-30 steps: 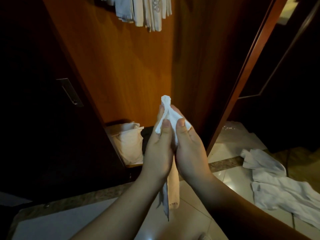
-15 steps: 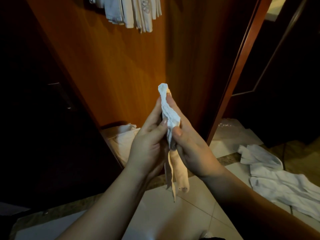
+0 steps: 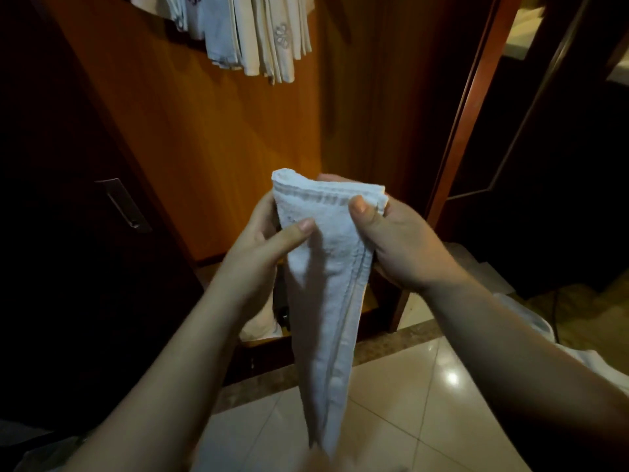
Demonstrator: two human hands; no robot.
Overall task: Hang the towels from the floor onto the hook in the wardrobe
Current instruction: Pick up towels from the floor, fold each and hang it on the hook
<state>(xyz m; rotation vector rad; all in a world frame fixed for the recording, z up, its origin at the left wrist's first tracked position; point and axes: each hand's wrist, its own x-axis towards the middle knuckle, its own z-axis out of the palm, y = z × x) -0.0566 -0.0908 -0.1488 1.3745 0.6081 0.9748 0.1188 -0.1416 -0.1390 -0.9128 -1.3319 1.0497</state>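
- Head view: we held a white, ribbed terry towel (image 3: 326,284) in front of the open wooden wardrobe (image 3: 204,137). Half a second earlier it was a tight twisted rope between our palms; now its top hem was spread flat between the two hands, so we judged the gathering step over and the towel ready to go up.
- Our left hand (image 3: 262,247) pinched the towel's left edge, thumb pressed on the front and the other fingers hidden behind the cloth. Our right hand (image 3: 401,243) pinched the right corner of the hem the same way, thumb on top.
- The towel hung off the floor from that hem, narrowing to a point low between our forearms.
- Above, a bunch of pale hanging cloths (image 3: 252,32) showed more fully than a moment before, which told us our head had tilted up toward the target; the hook itself was hidden behind them.
- At the right edge, more crumpled white towels (image 3: 599,366) lay on the glossy tiled floor (image 3: 425,396), so we judged several rounds remained.
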